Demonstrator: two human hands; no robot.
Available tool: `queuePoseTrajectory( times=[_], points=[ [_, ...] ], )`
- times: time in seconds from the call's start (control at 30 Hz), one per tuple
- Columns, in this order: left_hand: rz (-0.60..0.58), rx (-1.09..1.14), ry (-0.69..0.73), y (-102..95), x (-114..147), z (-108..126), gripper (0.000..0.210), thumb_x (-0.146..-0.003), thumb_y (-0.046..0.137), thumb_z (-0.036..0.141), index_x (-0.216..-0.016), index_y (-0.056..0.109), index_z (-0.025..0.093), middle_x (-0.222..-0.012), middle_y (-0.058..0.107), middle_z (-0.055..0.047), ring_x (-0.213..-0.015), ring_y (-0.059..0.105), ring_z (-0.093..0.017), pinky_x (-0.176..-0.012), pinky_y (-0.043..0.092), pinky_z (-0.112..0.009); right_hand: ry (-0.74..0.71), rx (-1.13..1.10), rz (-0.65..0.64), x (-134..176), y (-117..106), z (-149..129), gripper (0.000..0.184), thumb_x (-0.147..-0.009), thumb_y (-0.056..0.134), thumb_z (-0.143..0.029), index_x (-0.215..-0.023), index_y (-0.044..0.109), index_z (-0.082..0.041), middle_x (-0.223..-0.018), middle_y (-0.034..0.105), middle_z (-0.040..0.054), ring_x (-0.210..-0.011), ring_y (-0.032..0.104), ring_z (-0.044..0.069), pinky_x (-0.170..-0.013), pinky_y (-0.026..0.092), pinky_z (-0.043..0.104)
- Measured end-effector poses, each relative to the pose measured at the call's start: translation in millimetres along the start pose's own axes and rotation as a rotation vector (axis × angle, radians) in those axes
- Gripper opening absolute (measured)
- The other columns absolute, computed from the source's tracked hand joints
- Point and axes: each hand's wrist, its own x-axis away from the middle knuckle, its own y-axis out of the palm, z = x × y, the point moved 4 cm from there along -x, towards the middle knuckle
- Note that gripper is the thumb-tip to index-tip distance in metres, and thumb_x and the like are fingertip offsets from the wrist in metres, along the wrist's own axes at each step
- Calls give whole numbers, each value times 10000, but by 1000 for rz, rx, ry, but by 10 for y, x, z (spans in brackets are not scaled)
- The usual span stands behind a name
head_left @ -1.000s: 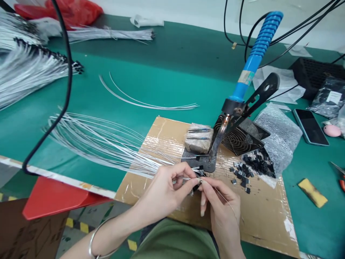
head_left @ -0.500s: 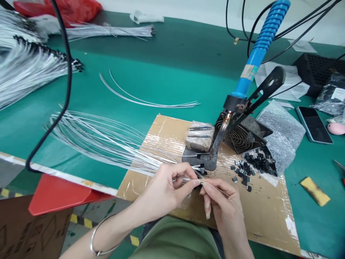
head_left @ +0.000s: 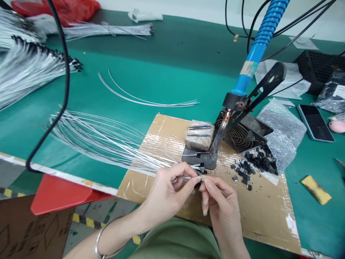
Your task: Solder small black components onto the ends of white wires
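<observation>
My left hand (head_left: pixel 172 192) pinches white wires near their ends, its thumb and forefinger pressed together over the cardboard. Fingertip to fingertip with it, my right hand (head_left: pixel 222 203) is closed in a pinch at the same spot. A thin pale wire (head_left: pixel 229 198) runs from between the right fingers back over that hand. What lies right between the fingertips is small and mostly hidden. The bundle of white wires (head_left: pixel 113 144) fans out to the left, and some of its ends with small black connectors (head_left: pixel 201 167) lie just beyond my left fingers.
A blue-handled soldering iron (head_left: pixel 254 61) slants down in its black stand (head_left: pixel 207 160) above a grey block (head_left: pixel 199 142). Loose black connectors (head_left: pixel 244 172), a small fan (head_left: pixel 237 135), a phone (head_left: pixel 316 123) and a yellow sponge (head_left: pixel 316 189) lie rightward. Wire bundles (head_left: pixel 35 68) sit far left.
Both hands keep their pinch, with the fingertips shifted very slightly. The right hand has moved a little to the left, and the view has shifted slightly.
</observation>
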Motion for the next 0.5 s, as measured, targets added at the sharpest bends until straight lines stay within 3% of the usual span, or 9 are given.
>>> queuePoseTrajectory(
  times=[0.2, 0.5],
  points=[
    [23, 55, 13, 53, 38, -32, 250, -957, 654, 342, -808, 719, 152, -693, 662, -33, -559, 478, -112, -511, 357, -235, -5, -50, 57, 29, 60, 3, 247, -773, 976, -460, -836, 904, -233, -590, 708, 14, -389, 517, 33, -412, 494, 100],
    [53, 139, -3, 73, 32, -63, 261, -929, 746, 395, -796, 715, 173, -647, 661, -18, -550, 532, -116, -501, 415, -215, -5, -72, 41, 18, 68, 2, 242, -760, 985, -462, -818, 901, -243, -581, 712, 8, -387, 536, 39, -411, 508, 102]
  ],
)
